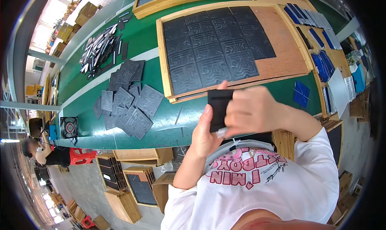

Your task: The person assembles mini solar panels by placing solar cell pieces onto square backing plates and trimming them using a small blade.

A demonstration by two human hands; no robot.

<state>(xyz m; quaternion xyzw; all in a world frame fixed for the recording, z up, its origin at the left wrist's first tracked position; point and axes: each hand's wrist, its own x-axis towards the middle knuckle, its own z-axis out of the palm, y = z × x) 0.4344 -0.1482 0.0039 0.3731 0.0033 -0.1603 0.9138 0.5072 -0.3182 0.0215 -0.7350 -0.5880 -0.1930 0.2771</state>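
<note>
My left hand [204, 131] grips a small dark square panel [219, 105] by its near left side, the thumb lying along the edge. Curled over the right part of that panel is my right hand [250, 111], fingers closed and slightly blurred. A small whitish piece [221, 132] shows at its thumb, by the panel's lower edge; what the fingers grip is hidden. Just beyond both hands lies a wooden-framed tray [289, 41], partly covered with rows of dark patterned squares [209, 45].
Loose dark patterned panels [138, 121] are heaped left on the green table [169, 137], with a pile of narrow strips [98, 49] behind. A small fan [69, 127] stands at the left edge. Blue pieces [321, 63] lie right. A person [40, 153] sits far left.
</note>
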